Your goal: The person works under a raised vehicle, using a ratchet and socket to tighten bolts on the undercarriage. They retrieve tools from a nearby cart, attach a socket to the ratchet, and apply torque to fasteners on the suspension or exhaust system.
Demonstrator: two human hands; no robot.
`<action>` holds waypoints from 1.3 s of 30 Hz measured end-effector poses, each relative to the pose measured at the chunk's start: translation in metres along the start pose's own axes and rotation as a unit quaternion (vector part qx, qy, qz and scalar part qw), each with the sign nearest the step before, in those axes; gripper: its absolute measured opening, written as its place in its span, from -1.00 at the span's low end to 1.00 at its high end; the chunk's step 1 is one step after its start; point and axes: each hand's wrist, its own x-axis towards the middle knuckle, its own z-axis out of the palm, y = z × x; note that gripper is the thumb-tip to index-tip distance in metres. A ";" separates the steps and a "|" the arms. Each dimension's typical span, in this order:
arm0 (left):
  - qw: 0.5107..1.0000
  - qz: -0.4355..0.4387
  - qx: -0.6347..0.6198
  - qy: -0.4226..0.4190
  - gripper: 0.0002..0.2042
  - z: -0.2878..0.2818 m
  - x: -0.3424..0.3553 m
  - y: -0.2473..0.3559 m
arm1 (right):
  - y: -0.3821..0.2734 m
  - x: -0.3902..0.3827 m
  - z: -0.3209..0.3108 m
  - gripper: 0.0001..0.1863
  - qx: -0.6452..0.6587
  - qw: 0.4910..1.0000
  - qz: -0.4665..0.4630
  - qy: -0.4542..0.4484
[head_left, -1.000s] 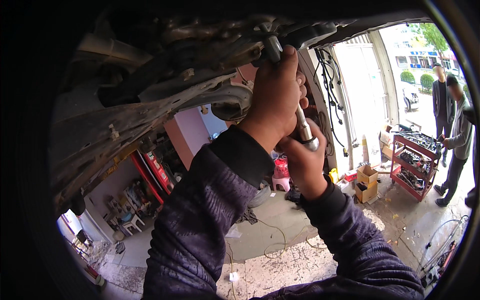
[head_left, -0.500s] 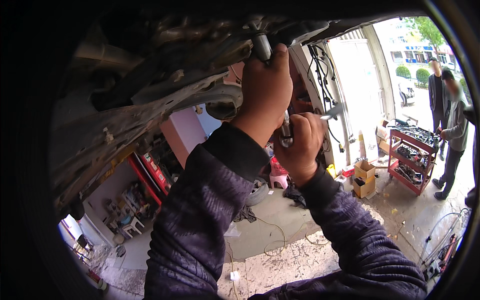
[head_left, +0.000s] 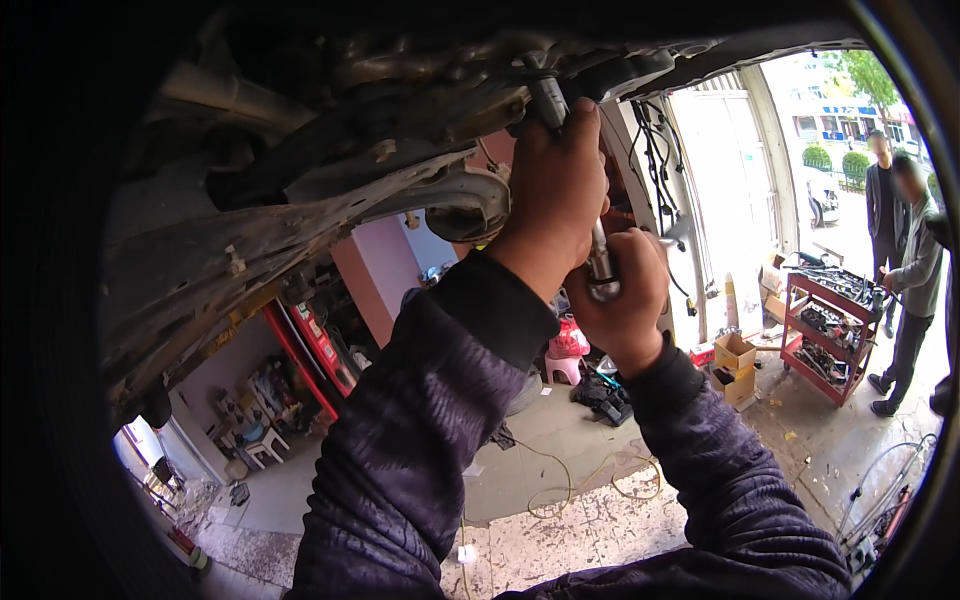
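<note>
Socket wrench [head_left: 600, 265] leans below the vehicle underbody [head_left: 300, 220], upper end at its parts; contact cannot be confirmed. Left hand [head_left: 560, 185], beneath the underbody, has fingers clamped around the wrench's upper part. Right hand [head_left: 630, 300], farther below the underbody, grips the lower end, fingers wrapped around.

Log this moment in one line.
left hand: wrapped around socket tool | right hand: gripping tool's lower end | overhead: vehicle underside | background: red cart

Underbody [head_left: 330, 205] above left hand [head_left: 560, 185]; right hand [head_left: 622, 300] below left hand; tool cart [head_left: 812, 377] far right
</note>
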 end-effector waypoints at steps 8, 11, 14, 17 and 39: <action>0.997 -0.037 -0.044 -0.060 -0.76 -0.018 -0.005 0.010 | -0.017 -0.016 0.007 -0.83 0.344 0.869 0.335 -0.118; 0.998 -0.040 0.027 -0.039 -0.74 -0.019 -0.005 0.010 | -0.011 -0.003 0.013 -0.71 -0.122 0.992 -0.042 -0.003; 0.997 -0.022 0.042 -0.065 -0.72 -0.023 -0.003 0.014 | -0.007 0.000 0.010 -0.75 -0.014 1.000 -0.008 0.007; 0.991 -0.053 -0.071 -0.095 -0.67 -0.032 0.000 0.021 | -0.009 -0.005 0.000 -0.76 0.616 0.684 0.378 -0.096; 0.997 -0.042 0.025 -0.057 -0.83 -0.021 -0.008 0.005 | -0.005 -0.005 0.008 -0.79 -0.129 0.990 -0.049 -0.004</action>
